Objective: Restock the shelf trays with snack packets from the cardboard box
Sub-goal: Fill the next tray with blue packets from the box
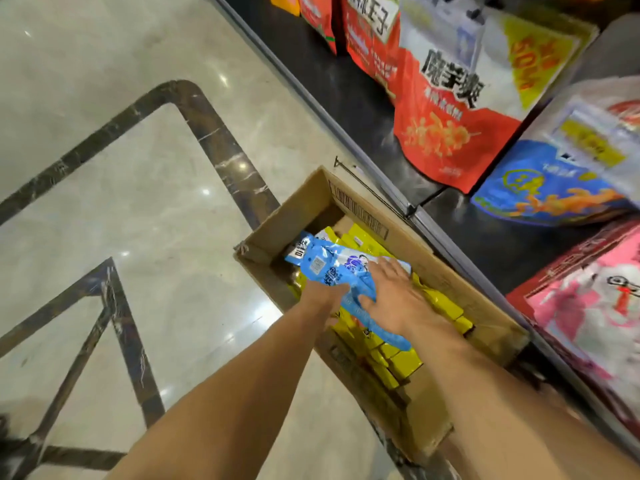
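Note:
An open cardboard box (298, 213) stands on the floor against the shelf base. It holds several yellow snack packets (443, 303) packed in rows. Above them lies a bunch of blue snack packets (325, 265). My left hand (322, 296) reaches under that bunch from the left and grips it; its fingers are mostly hidden by the packets. My right hand (391, 292) lies flat on top of the blue packets, fingers spread, thumb pressing the plastic.
The lowest shelf (349, 98) runs along the right, with big red, white, blue and pink snack bags (453, 109) standing on it. A metal rail (346, 133) edges the shelf. A polished marble floor (138, 202) spreads to the left.

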